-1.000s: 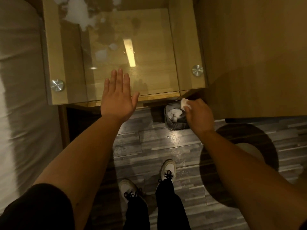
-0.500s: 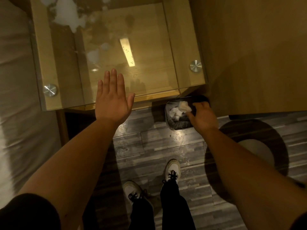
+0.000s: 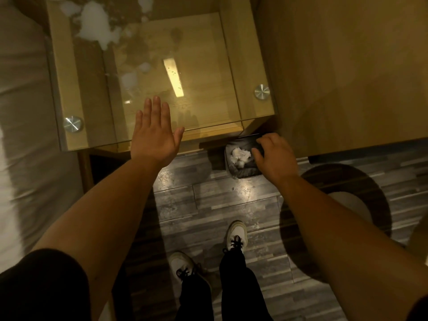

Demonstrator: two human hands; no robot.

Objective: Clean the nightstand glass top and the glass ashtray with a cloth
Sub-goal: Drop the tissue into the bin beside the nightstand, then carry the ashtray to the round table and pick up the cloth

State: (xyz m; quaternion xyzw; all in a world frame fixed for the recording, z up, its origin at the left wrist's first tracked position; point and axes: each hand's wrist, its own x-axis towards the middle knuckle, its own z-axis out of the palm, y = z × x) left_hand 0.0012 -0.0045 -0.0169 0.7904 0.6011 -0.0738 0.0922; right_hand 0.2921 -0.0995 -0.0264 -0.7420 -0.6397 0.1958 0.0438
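The nightstand glass top (image 3: 208, 72) fills the upper middle, with round metal studs at its front corners and a light reflected in it. My left hand (image 3: 154, 133) lies flat and open over its front edge, fingers together. My right hand (image 3: 274, 156) hovers over a small dark waste bin (image 3: 240, 170) on the floor below the nightstand's right corner, fingers spread and empty. Crumpled white tissue (image 3: 239, 156) lies inside the bin. No ashtray is in view.
A bed with pale sheets (image 3: 20, 135) runs along the left. A wooden panel (image 3: 347, 66) stands to the right of the nightstand. A dark ring-shaped base (image 3: 335, 179) sits on the grey plank floor at right. My two shoes (image 3: 236, 235) stand below.
My right hand moved down over the bin and let go of the white tissue, which now lies in the bin. My left hand stayed flat at the glass edge.
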